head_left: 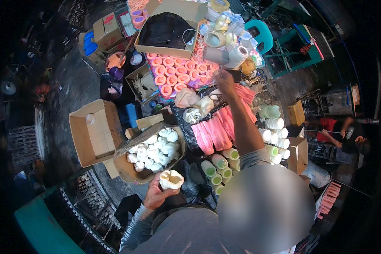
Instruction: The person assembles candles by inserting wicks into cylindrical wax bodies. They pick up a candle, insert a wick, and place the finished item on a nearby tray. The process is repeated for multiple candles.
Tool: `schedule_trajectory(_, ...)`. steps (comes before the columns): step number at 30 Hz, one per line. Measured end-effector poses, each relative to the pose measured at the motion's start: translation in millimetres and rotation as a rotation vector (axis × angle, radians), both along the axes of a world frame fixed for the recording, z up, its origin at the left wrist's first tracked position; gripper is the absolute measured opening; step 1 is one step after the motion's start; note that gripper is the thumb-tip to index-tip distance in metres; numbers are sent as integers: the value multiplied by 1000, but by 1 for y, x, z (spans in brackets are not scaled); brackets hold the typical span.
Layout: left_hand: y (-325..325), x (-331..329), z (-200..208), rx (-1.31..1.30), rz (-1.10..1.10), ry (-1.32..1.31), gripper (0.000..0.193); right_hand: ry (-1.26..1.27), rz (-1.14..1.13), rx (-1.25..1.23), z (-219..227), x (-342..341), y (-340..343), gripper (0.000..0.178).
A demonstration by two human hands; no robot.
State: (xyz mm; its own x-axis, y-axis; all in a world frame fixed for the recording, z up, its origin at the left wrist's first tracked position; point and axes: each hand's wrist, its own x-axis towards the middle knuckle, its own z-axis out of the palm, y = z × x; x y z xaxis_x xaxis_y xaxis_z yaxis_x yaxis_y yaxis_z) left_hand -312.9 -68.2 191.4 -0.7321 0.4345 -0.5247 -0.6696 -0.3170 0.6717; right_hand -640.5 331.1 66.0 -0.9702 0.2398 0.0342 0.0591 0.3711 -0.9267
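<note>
One cream, hollow cup (172,180) is grasped by the left hand (155,196), its opening facing up, just beside the near edge of an open carton (122,166) filled with white pieces (157,149). The right hand (225,84) is extended across the work with fingers curled; whether anything is gripped cannot be made out. Beneath that forearm, pink bundles (205,137) are laid side by side; green-lined cups (216,179) and white cups (275,123) are grouped nearer the body. Beyond, orange rings (170,80) are set out in rows near a grey cylinder (215,55). Risks are judged as follows: the cream cup could be deformed by excessive thumb pressure, or dropped, being held one-handed; the nearby cups could be toppled by a lowered right elbow.
</note>
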Motion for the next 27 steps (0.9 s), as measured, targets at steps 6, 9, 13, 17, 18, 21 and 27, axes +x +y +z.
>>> schedule_trajectory(6, -6, -2, -9, 31, -43, -2, 60, -128, 93, -482, 32, -15, -4, 18)
schedule_trajectory(9, -6, 0, -16, 8, -61, 38, 59, -171, 39, -111, 11, -42, -20, 25)
schedule_trajectory(13, -5, 1, -19, -71, -62, 92, 59, -162, -93, 446, -21, -69, -57, 30)
schedule_trajectory(17, -8, 5, -11, -32, -20, -12, 64, -168, -184, 599, -33, -78, -70, 28)
schedule_trajectory(18, -9, 5, -10, -57, -20, -10, 65, -146, -190, 611, -35, -76, -69, 25)
schedule_trajectory(21, -11, 6, -8, -41, 11, -34, 64, -100, -208, 656, -35, -67, -57, 20)
schedule_trajectory(27, -12, 8, -22, -58, -5, -8, 62, 122, -352, 218, -2, -69, -57, 24)
